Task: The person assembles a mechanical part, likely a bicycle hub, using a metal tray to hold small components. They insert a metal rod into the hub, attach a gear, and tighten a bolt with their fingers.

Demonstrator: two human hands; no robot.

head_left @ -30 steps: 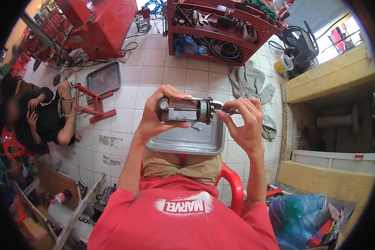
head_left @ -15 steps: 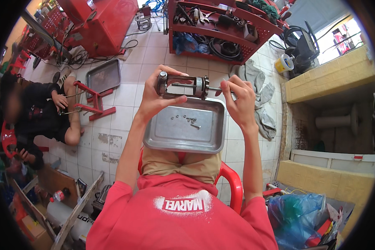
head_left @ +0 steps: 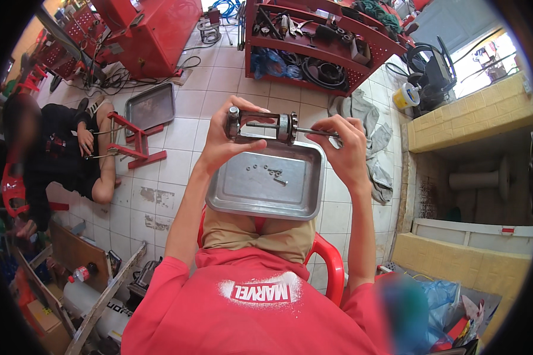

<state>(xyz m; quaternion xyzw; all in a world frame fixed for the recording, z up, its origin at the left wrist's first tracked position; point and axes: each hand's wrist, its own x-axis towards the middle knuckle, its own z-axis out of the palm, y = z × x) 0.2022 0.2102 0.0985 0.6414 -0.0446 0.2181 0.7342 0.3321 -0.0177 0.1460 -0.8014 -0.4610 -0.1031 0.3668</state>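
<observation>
My left hand (head_left: pixel 218 142) is wrapped round the left end of an open metal frame (head_left: pixel 234 123), holding it level above the tray. At the frame's right end sits a thick collar with a toothed ring (head_left: pixel 291 128). A thin metal rod (head_left: pixel 307 131) runs through the collar, its left end showing inside the frame. The fingers of my right hand (head_left: pixel 346 145) pinch the rod's outer end. Beneath, a grey metal tray (head_left: pixel 234 192) rests on my lap. Several small nuts (head_left: pixel 272 172) and a bolt (head_left: pixel 282 181) lie in it.
A red tool cart (head_left: pixel 314 62) stands ahead. Grey cloth (head_left: pixel 366 127) lies on the floor to the right, near a yellow-edged pit (head_left: pixel 468 112). At left, a person in dark clothes (head_left: pixel 59 148) sits by a red stand (head_left: pixel 137 145) and another tray (head_left: pixel 151 106).
My right hand has slid outward along the rod's line, and more rod shows right of the toothed ring. The person's lower hand at left has moved down and left.
</observation>
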